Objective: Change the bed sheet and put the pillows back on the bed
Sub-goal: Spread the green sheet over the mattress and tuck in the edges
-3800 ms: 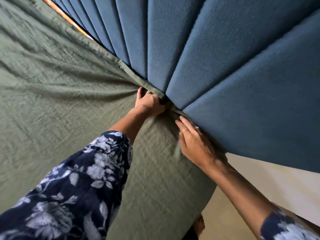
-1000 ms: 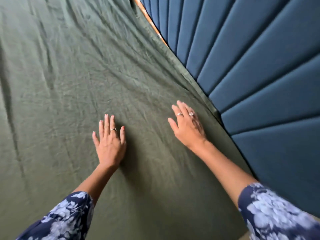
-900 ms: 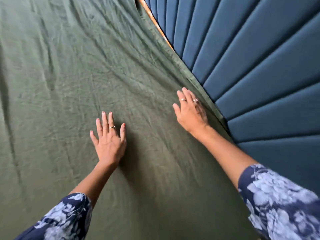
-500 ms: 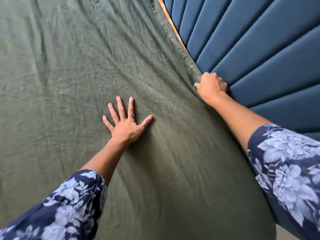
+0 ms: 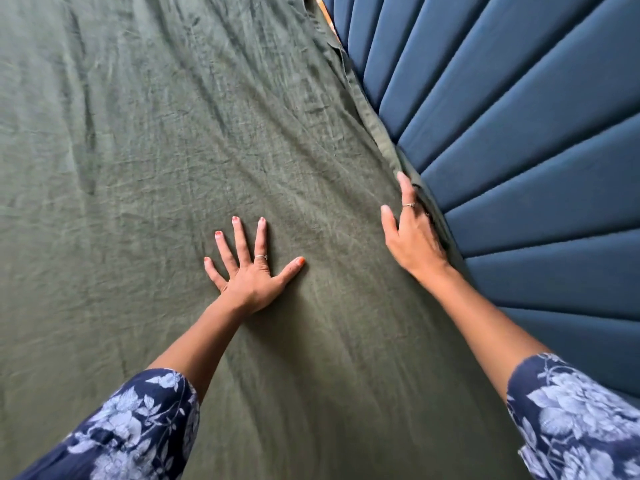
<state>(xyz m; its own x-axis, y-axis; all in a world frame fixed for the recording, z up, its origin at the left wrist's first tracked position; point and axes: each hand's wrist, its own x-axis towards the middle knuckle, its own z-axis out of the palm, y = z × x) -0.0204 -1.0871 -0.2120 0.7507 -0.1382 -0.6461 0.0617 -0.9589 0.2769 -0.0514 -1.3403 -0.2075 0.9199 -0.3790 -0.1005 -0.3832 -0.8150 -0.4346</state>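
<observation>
sheet: the green bed sheet (image 5: 166, 161) covers the bed, its hem runs diagonally along the headboard, surface wrinkled.
left hand: the left hand (image 5: 251, 268) lies flat on the sheet, fingers spread wide.
right hand: the right hand (image 5: 412, 233) has straight fingers at the sheet edge.
headboard: the blue padded headboard (image 5: 519, 133) is on the right.

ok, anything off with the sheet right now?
Mostly wrinkles. The green sheet's hem along the blue headboard lies loose, with orange showing at the top. The right hand works that edge; the left hand presses flat.
</observation>
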